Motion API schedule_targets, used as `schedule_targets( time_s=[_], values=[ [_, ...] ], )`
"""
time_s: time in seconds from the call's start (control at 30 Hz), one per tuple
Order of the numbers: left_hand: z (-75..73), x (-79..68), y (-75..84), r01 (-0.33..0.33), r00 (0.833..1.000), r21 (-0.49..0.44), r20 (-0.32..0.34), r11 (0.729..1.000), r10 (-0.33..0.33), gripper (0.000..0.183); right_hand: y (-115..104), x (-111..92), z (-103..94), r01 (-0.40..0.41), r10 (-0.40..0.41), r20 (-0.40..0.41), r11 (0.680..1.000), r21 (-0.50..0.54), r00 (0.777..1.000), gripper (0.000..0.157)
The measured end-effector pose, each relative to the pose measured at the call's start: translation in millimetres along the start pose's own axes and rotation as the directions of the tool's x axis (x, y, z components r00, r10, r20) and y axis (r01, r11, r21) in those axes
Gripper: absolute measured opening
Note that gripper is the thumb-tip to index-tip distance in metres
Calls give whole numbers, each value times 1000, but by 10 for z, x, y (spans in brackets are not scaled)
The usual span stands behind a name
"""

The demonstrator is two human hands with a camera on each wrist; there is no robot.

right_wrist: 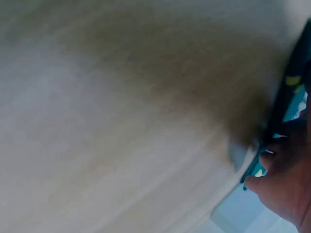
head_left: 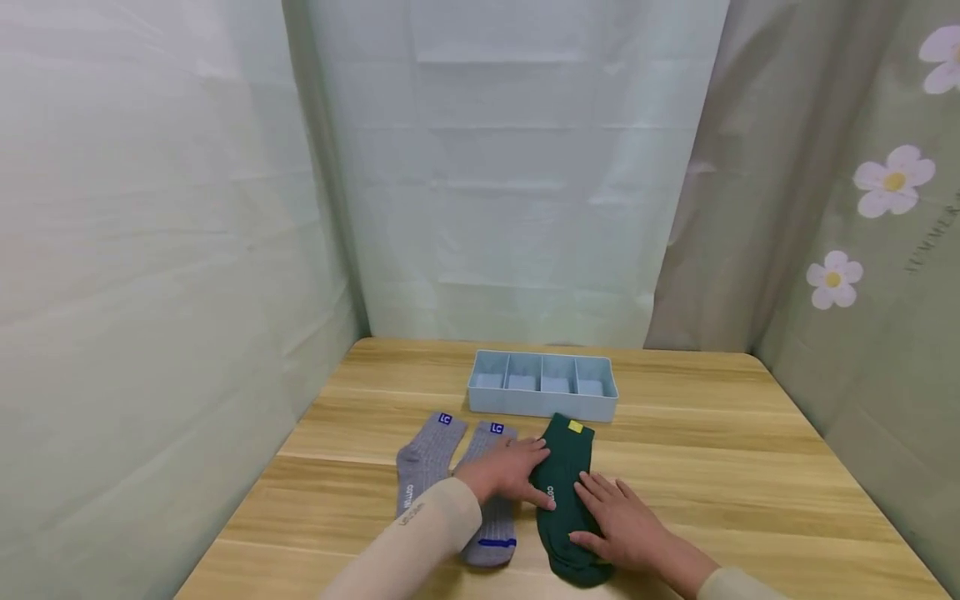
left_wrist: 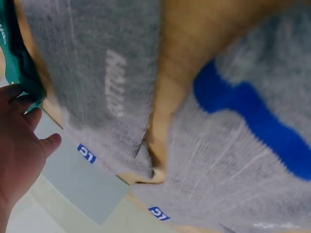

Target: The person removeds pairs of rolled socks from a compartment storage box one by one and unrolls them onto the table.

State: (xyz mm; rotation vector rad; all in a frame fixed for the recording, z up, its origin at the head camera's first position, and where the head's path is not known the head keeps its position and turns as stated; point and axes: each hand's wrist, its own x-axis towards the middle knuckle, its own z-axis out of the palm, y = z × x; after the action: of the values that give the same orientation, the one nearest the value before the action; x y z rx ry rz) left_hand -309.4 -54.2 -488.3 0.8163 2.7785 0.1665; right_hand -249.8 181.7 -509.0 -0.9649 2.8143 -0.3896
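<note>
A dark green sock (head_left: 566, 454) with a yellow tag at its cuff lies flat, cuff toward the back of the table. My left hand (head_left: 513, 473) touches its left side, fingers spread, while the wrist crosses above a grey sock (head_left: 491, 529) with a blue stripe. On the green sock's lower right part rests my right hand (head_left: 618, 521), its fingers extended. Farther left lies another grey sock (head_left: 431, 454), partly covered by my left sleeve; both grey cuffs carry blue LC labels. The left wrist view shows the left fingers (left_wrist: 33, 118) at the green sock's edge.
Behind the socks stands a light blue divided tray (head_left: 540, 405) with several compartments, close to the green cuff. The wooden table (head_left: 720, 442) is enclosed by pale curtains (head_left: 517, 183) at the back and sides; the right one bears printed flowers.
</note>
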Motion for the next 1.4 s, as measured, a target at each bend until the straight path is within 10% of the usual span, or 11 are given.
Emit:
schedule_targets(
  time_s=[0.4, 0.63, 1.0, 1.4],
  values=[
    [65, 41, -1, 28, 999, -53, 40, 998, -26, 95, 2, 8, 38, -32, 31, 29, 998, 45, 999, 83],
    [54, -15, -42, 4, 999, -119, -45, 993, -9, 85, 23, 34, 3, -69, 80, -95, 991, 113, 992, 68],
    [58, -68, -146, 32, 989, -122, -141, 992, -49, 63, 115, 95, -92, -238, 349, -293, 904, 354, 890, 43],
    [98, -191, -194, -23, 961, -169, -275, 985, -25, 43, 123, 163, -161, -292, 469, -268, 813, 504, 842, 37]
  ],
)
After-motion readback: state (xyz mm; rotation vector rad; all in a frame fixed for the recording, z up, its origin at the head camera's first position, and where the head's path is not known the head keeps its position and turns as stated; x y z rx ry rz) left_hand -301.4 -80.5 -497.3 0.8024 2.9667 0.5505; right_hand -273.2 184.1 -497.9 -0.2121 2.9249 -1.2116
